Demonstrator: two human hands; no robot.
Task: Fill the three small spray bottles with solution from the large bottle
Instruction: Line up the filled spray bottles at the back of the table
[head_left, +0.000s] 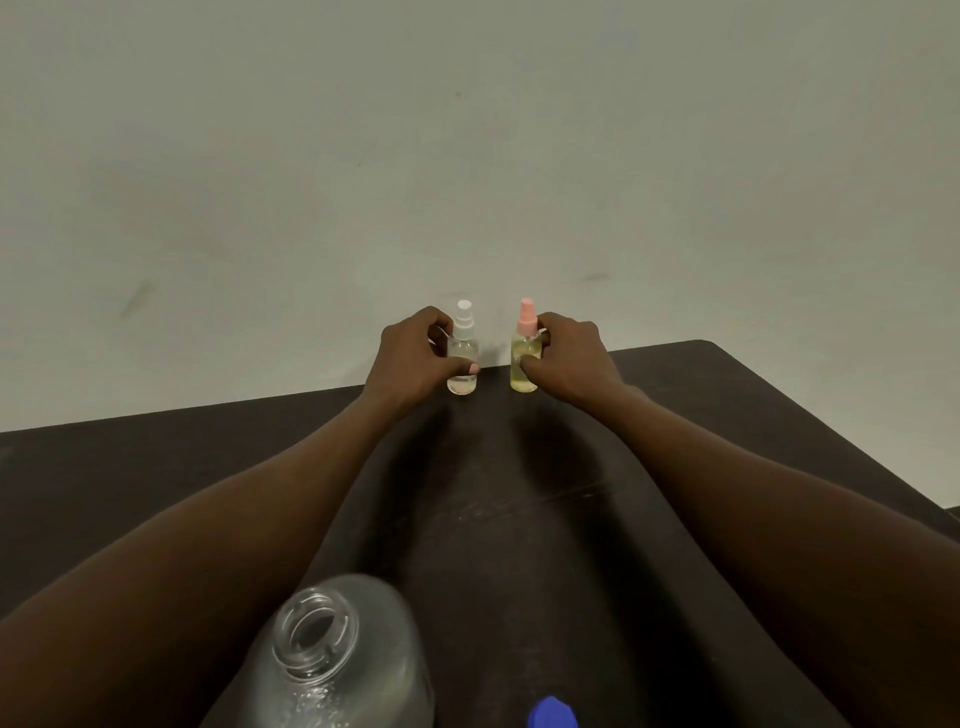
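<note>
Two small spray bottles stand upright at the far edge of the dark table (727, 415). My left hand (410, 358) grips the clear bottle with the white sprayer (462, 382). My right hand (569, 358) grips the yellowish bottle with the pink sprayer (523, 382). The large clear bottle (337, 660) stands uncapped near me at the bottom, between my forearms, with some liquid inside. A blue object (551, 714), partly cut off by the frame, lies to its right. No third small bottle is in view.
A plain pale wall (467, 156) rises right behind the table's far edge. The table's rounded right corner (711, 345) and its right edge run down toward the lower right.
</note>
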